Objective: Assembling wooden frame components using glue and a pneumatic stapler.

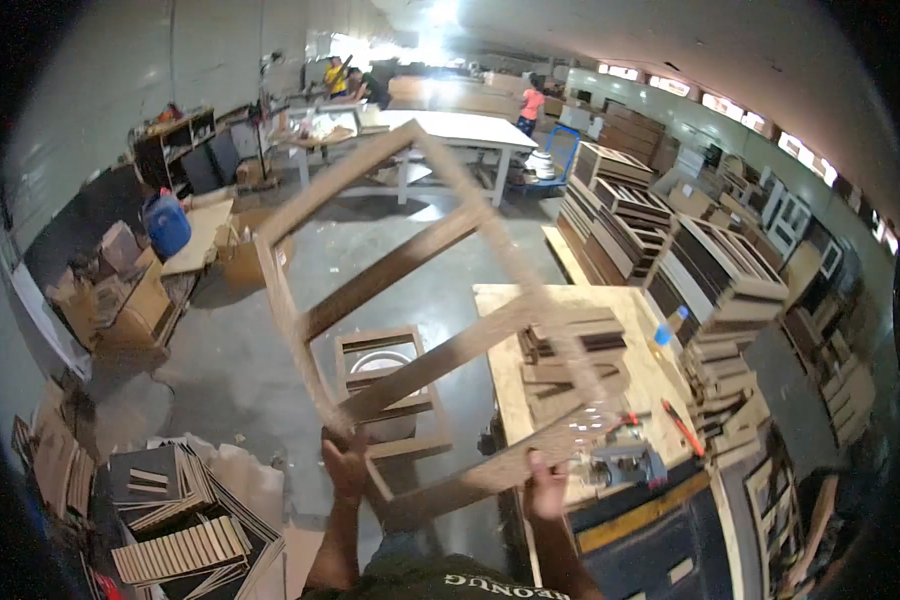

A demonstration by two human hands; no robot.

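Note:
A large rectangular wooden frame [395, 268] with two crossbars is held up, tilted, in front of me, partly smeared by motion. My left hand [345, 462] grips its side rail near the lower left. My right hand [547, 485] is closed around the lower rail, with the thumb on top. Seen past the big frame, a smaller wooden frame [410, 446] sits lower down by a round white object [380, 362]. At right, a plywood-topped workbench [510, 310] carries short wooden pieces [575, 380], a metal tool [625, 468] and an orange-and-black tool [683, 428].
Stacked panels and frames [620, 215] line the right side. A pile of boards and wooden strips [180, 550] lies low at left. Farther left are cardboard boxes [135, 310] and a blue jug [167, 224]. A white table [460, 128] and several people stand at the back.

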